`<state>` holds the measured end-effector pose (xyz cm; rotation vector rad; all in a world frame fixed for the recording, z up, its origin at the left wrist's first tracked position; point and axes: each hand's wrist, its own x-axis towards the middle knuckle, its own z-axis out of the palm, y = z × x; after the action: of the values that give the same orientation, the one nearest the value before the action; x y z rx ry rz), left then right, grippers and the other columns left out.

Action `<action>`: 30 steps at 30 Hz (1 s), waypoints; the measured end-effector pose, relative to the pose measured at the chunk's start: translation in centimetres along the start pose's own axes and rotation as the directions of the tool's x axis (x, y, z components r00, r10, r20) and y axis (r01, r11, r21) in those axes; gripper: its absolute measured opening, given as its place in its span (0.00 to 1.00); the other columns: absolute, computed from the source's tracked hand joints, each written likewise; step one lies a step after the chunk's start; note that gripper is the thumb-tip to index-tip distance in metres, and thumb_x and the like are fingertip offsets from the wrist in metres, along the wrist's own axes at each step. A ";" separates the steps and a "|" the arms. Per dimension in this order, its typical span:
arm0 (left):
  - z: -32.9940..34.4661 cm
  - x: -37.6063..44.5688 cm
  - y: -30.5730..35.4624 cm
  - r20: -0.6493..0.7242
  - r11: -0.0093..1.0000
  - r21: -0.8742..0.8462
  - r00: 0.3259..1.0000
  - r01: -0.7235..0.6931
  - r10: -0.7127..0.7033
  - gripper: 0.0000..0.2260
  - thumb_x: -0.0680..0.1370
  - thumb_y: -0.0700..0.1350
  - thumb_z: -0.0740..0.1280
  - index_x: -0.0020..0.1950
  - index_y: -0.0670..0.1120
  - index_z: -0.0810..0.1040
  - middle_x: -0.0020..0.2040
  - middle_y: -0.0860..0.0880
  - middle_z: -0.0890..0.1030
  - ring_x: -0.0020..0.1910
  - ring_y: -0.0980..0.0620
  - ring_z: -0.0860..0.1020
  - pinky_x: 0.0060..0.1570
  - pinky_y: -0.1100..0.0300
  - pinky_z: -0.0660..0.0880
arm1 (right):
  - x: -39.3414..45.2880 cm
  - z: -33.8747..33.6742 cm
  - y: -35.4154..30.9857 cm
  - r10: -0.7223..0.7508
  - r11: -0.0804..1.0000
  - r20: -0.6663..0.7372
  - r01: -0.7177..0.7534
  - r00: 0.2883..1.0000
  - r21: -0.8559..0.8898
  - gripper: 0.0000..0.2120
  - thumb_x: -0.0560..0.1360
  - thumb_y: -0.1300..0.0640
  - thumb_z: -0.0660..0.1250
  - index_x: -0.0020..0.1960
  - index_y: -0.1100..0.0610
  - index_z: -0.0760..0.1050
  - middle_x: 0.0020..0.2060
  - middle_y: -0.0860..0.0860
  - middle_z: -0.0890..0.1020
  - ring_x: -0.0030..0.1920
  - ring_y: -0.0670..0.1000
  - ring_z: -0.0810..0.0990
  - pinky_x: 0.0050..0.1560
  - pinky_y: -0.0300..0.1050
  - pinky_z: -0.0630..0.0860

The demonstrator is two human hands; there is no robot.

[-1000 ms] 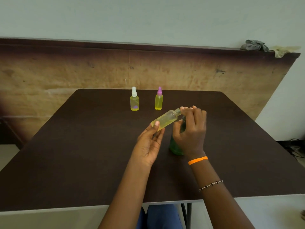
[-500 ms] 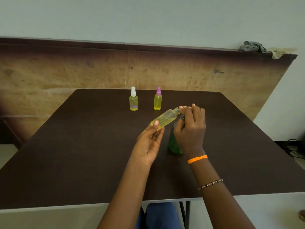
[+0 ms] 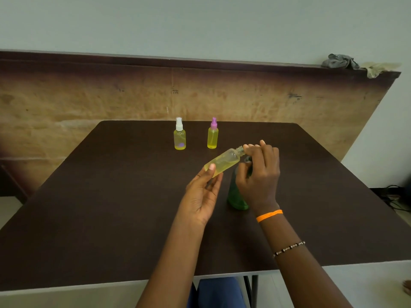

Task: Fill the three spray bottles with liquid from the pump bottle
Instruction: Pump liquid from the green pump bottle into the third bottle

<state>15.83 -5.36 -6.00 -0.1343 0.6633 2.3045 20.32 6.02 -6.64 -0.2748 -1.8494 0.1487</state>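
My left hand [image 3: 203, 196] grips the tilted spray bottle [image 3: 223, 162], my right hand [image 3: 259, 174] curls over the pump bottle [image 3: 236, 196]; I should pump slowly, keeping neck under nozzle.

No readable text, label, brand or number shows on any bottle, surface or wall.

On the table [image 3: 111, 207], two capped spray bottles [image 3: 179, 136] [image 3: 212, 136] stand side by side toward the far edge. Nearer, the left hand [image 3: 201, 196] holds an uncapped spray bottle [image 3: 223, 162] tilted, left of the pump bottle [image 3: 235, 194] under the right hand [image 3: 259, 174].
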 end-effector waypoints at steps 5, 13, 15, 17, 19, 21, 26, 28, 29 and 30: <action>0.1 -0.2 0.1 0.002 1.000 -0.006 1.000 0.004 -0.004 0.03 0.75 0.34 0.64 0.48 0.38 0.76 0.50 0.43 0.80 0.53 0.49 0.78 0.56 0.57 0.74 | 0.4 -0.4 -0.4 -0.003 1.000 0.012 0.003 1.000 0.012 0.13 0.68 0.66 0.58 0.46 0.68 0.78 0.40 0.61 0.77 0.42 0.60 0.73 0.52 0.49 0.73; 0.2 -0.2 0.2 0.018 1.000 0.002 1.000 0.014 -0.014 0.03 0.75 0.34 0.65 0.48 0.39 0.76 0.49 0.43 0.80 0.51 0.50 0.79 0.52 0.60 0.76 | 1.2 -0.4 -0.4 -0.025 1.000 -0.021 0.025 0.999 0.012 0.10 0.69 0.66 0.58 0.42 0.68 0.77 0.38 0.61 0.77 0.42 0.58 0.72 0.50 0.49 0.74; 0.1 -0.1 0.2 0.013 1.000 0.007 1.000 0.016 -0.016 0.03 0.75 0.34 0.64 0.48 0.39 0.76 0.48 0.43 0.81 0.50 0.50 0.79 0.53 0.60 0.76 | 0.4 0.1 -0.1 -0.024 1.000 -0.047 0.025 0.999 0.014 0.11 0.68 0.67 0.58 0.44 0.69 0.77 0.39 0.62 0.77 0.42 0.62 0.74 0.53 0.54 0.75; 0.0 -0.2 0.3 0.012 1.000 0.013 1.000 0.015 -0.015 0.03 0.75 0.34 0.64 0.48 0.39 0.76 0.48 0.43 0.81 0.50 0.50 0.79 0.52 0.60 0.76 | 0.2 0.3 0.0 -0.012 1.000 -0.043 0.013 0.999 0.017 0.11 0.68 0.68 0.58 0.44 0.69 0.77 0.40 0.62 0.77 0.41 0.64 0.75 0.53 0.55 0.74; 0.0 -0.2 0.3 0.011 1.000 0.012 1.000 0.015 -0.015 0.03 0.75 0.34 0.65 0.48 0.39 0.76 0.49 0.43 0.81 0.50 0.50 0.79 0.51 0.60 0.76 | 0.5 0.3 -0.2 -0.004 1.000 -0.034 0.005 0.999 0.022 0.11 0.68 0.67 0.58 0.44 0.68 0.77 0.39 0.62 0.77 0.41 0.63 0.74 0.54 0.54 0.74; 0.0 -0.4 0.2 0.013 1.000 0.005 1.000 0.020 -0.020 0.03 0.75 0.34 0.65 0.48 0.39 0.76 0.50 0.43 0.80 0.52 0.50 0.79 0.53 0.60 0.76 | 0.9 -0.1 -0.3 -0.008 1.000 -0.014 0.008 1.000 0.029 0.10 0.68 0.67 0.58 0.42 0.68 0.77 0.37 0.60 0.76 0.39 0.59 0.72 0.55 0.51 0.73; 0.3 -0.4 0.2 0.020 1.000 0.012 1.000 0.012 -0.012 0.03 0.76 0.34 0.64 0.48 0.39 0.76 0.47 0.44 0.81 0.49 0.51 0.79 0.51 0.61 0.77 | 2.1 -0.6 -0.8 0.049 0.998 0.020 -0.050 0.999 0.032 0.08 0.69 0.65 0.57 0.38 0.65 0.75 0.35 0.58 0.74 0.38 0.55 0.70 0.39 0.42 0.67; 0.3 -0.2 0.2 0.019 1.000 0.002 1.000 0.014 -0.014 0.03 0.75 0.34 0.64 0.48 0.39 0.76 0.46 0.43 0.81 0.49 0.50 0.80 0.50 0.60 0.77 | 1.4 0.0 -0.7 0.056 0.998 -0.032 -0.055 0.998 0.015 0.10 0.69 0.67 0.56 0.40 0.66 0.76 0.36 0.59 0.75 0.39 0.57 0.70 0.43 0.45 0.70; 0.3 -0.1 0.2 0.017 1.000 0.003 1.000 0.017 -0.017 0.03 0.75 0.34 0.65 0.48 0.39 0.77 0.46 0.43 0.82 0.49 0.50 0.80 0.50 0.60 0.77 | 0.9 0.3 -0.5 0.047 0.999 -0.066 -0.047 0.997 0.005 0.11 0.69 0.69 0.56 0.42 0.67 0.77 0.36 0.60 0.75 0.39 0.58 0.71 0.46 0.47 0.72; 0.2 0.0 0.2 0.016 1.000 0.007 1.000 0.018 -0.018 0.04 0.75 0.34 0.65 0.48 0.39 0.77 0.47 0.43 0.82 0.49 0.50 0.80 0.50 0.60 0.77 | 0.5 0.6 -0.3 0.035 0.999 -0.094 -0.035 0.995 -0.003 0.11 0.69 0.71 0.55 0.43 0.67 0.77 0.37 0.61 0.76 0.40 0.59 0.71 0.49 0.48 0.73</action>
<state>15.72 -5.35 -5.80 -0.1182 0.6586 2.2834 19.61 5.91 -6.28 -0.3125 -1.7528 0.1533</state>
